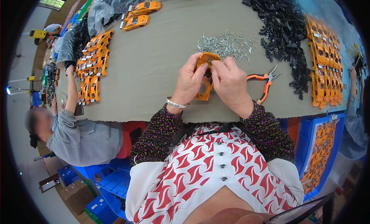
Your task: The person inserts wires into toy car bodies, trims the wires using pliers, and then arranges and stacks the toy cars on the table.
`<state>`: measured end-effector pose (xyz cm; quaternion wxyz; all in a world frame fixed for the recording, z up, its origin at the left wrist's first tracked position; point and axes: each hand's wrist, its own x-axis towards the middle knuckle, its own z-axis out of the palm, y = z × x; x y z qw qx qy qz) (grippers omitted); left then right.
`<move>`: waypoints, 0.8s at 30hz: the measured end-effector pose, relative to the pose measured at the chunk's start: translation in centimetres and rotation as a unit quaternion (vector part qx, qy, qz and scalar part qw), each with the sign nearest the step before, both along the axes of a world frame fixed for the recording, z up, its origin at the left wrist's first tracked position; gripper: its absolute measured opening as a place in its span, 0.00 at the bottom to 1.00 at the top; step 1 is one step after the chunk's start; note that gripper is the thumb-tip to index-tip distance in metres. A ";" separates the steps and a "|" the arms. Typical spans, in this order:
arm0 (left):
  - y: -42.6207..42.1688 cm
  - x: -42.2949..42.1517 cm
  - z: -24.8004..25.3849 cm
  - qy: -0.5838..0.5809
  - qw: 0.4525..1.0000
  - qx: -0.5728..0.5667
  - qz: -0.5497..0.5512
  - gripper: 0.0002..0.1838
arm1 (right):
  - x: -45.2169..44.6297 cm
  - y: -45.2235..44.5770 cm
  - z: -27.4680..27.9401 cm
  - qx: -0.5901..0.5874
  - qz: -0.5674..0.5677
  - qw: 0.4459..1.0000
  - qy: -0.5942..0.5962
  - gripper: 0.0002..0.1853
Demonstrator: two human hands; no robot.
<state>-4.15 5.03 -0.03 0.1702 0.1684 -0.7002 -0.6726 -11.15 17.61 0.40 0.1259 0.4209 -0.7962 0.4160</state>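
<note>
Fingers of both hands are covering much of the orange plastic toy-car body shell (203,93); its middle is hidden, and whatever the fingertips are pinching inside is too small to tell. The bare left hand (187,79), with a silver bangle (177,103) at its wrist, is gripping the shell's left side. The bare right hand (232,82) is closing narrowly at the shell's far end; whether it is holding a separate part, cannot tell. The dark round edge of the view is cutting off the outer room.

The shell is glossy orange with dark openings, being held lengthwise, far end to near end, over the near part of the grey-green cloth-covered table (154,66).

A tangled pile of thin silver metal wire pieces (227,45) is lying just beyond the hands; orange-and-black-handled pliers (266,82) are lying open to the right. Black plastic parts (287,35) are heaping far right, beside rows of orange car shells (325,64). More orange shells (92,66) are lying left, and two (140,15) far left. A co-worker in grey (83,135) is sitting left, reaching onto the table. Blue plastic crates (322,154) are standing near right, holding orange parts.
</note>
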 end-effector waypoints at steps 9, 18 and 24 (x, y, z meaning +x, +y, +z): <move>-2.9 1.7 1.4 -0.095 0.993 -0.024 -0.062 0.10 | -5.6 9.0 3.9 0.207 0.253 0.945 0.021 0.32; -4.1 2.8 1.3 -0.253 0.933 0.058 -0.249 0.12 | -7.6 11.2 3.1 0.357 0.302 0.882 0.057 0.35; -4.9 1.3 0.3 -0.235 0.936 0.065 -0.254 0.11 | -10.1 11.3 7.0 0.064 0.293 0.931 -0.209 0.24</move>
